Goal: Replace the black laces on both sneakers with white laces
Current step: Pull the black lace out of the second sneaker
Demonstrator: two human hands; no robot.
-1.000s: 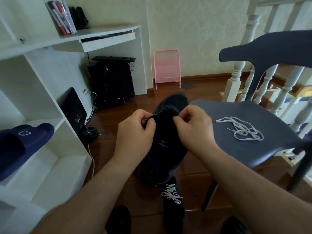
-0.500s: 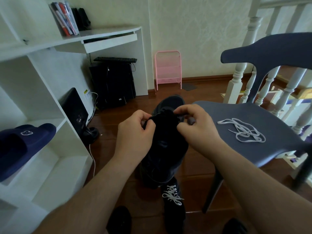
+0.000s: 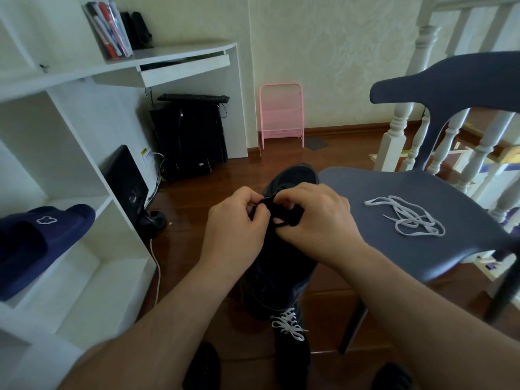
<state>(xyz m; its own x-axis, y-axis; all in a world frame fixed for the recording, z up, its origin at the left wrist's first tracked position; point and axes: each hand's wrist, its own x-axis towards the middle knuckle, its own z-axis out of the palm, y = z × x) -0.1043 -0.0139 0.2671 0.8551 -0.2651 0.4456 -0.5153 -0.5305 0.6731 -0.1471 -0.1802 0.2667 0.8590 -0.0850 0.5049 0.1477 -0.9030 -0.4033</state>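
Note:
A dark sneaker point(image 3: 281, 266) is held up in front of me, toe pointing away. My left hand point(image 3: 236, 229) and my right hand point(image 3: 318, 218) both pinch the black lace point(image 3: 277, 212) at the shoe's upper part, fingers curled around it. A second dark sneaker point(image 3: 292, 350) stands on the floor below, threaded with a white lace point(image 3: 289, 325). A loose white lace point(image 3: 408, 218) lies in a tangle on the blue chair seat point(image 3: 394, 192) to the right.
White shelving point(image 3: 92, 249) stands at the left with a navy slipper point(image 3: 36, 243) on it. A desk with a black computer tower point(image 3: 191, 136) is behind. A pink rack point(image 3: 281, 114) leans on the far wall. White stair balusters point(image 3: 399, 128) stand beyond the chair.
My right hand has shifted left and down over the shoe's lacing, closer to my left hand. The sneaker stays held in about the same place.

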